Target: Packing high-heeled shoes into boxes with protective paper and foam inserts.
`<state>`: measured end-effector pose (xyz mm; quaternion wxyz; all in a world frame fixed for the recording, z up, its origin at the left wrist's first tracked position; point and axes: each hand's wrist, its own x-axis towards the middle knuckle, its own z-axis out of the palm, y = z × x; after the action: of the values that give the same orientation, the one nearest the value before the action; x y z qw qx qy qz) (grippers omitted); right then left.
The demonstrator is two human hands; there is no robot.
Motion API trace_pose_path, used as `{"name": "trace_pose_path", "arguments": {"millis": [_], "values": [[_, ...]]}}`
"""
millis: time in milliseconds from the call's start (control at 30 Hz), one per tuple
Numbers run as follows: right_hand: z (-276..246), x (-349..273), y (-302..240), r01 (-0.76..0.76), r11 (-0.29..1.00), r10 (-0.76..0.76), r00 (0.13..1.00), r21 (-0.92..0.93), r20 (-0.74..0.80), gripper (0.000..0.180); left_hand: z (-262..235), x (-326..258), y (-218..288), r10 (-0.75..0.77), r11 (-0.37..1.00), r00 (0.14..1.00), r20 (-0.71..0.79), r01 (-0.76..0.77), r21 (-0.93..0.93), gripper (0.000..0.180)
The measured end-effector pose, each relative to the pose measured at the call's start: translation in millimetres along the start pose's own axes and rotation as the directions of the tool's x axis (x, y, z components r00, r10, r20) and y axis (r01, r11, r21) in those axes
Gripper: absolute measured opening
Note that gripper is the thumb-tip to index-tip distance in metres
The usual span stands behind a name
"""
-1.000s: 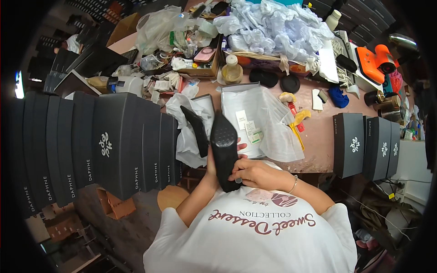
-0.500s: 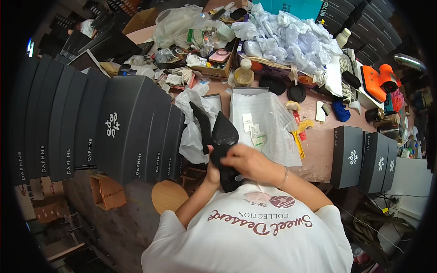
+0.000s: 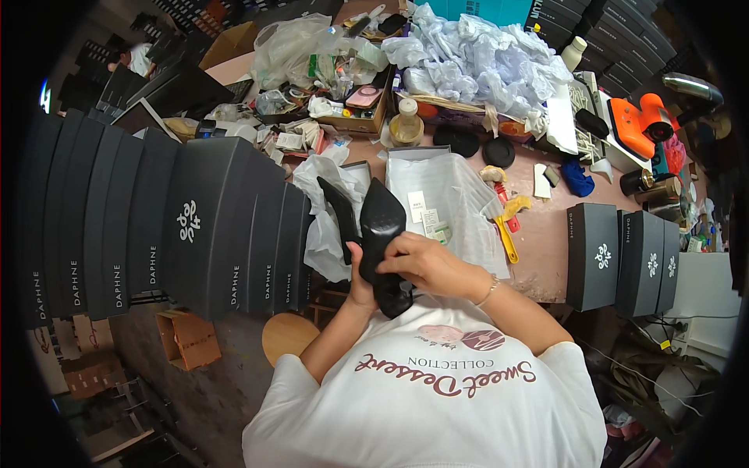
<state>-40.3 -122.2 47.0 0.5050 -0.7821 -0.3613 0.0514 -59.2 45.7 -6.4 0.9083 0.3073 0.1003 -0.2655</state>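
Both hands grip one glossy, pointed black shoe (image 3: 382, 234) at the tabletop (image 3: 538, 242) edge: left hand (image 3: 360, 269) underneath, right hand (image 3: 417, 261) over it; dark boxes (image 3: 187, 226) crowd left.

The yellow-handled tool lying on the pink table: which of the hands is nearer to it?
The right. The right hand rests on the black pointed shoe, just left of the yellow-handled tool. The left hand grips the shoe farther left.

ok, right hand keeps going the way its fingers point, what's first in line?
The right hand points leftward across the black shoe it already touches. Past that, probably the left hand, then white tissue paper; depth is unclear.
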Motion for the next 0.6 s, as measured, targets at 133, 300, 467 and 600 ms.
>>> {"name": "trace_pose_path", "arguments": {"millis": [133,300,467,600], "values": [[-1.3,-22.6,14.1,-0.145,0.984,0.163,0.967,0.103,-0.197,0.028,25.4,34.1,58.7,0.068,0.996,0.987,-0.147,-0.059,0.070,0.052],[-23.2,-21.1,-29.2,0.026,0.967,-0.133,0.899,-0.252,-0.418,0.039,48.1,61.6,56.2,0.578,0.775,0.787,-0.216,-0.446,0.449,0.037],[-8.7,-46.8,-1.8,-0.083,0.849,-0.115,0.934,-0.521,-0.337,0.036,54.7,59.3,51.4,0.479,0.839,0.876,-0.044,-0.443,0.317,0.039],[-12.0,-16.2,-35.5,0.040,0.858,-0.288,0.863,-0.512,-0.416,0.039,53.9,66.0,50.9,0.342,0.906,0.939,-0.027,-0.322,0.275,0.044]]}}
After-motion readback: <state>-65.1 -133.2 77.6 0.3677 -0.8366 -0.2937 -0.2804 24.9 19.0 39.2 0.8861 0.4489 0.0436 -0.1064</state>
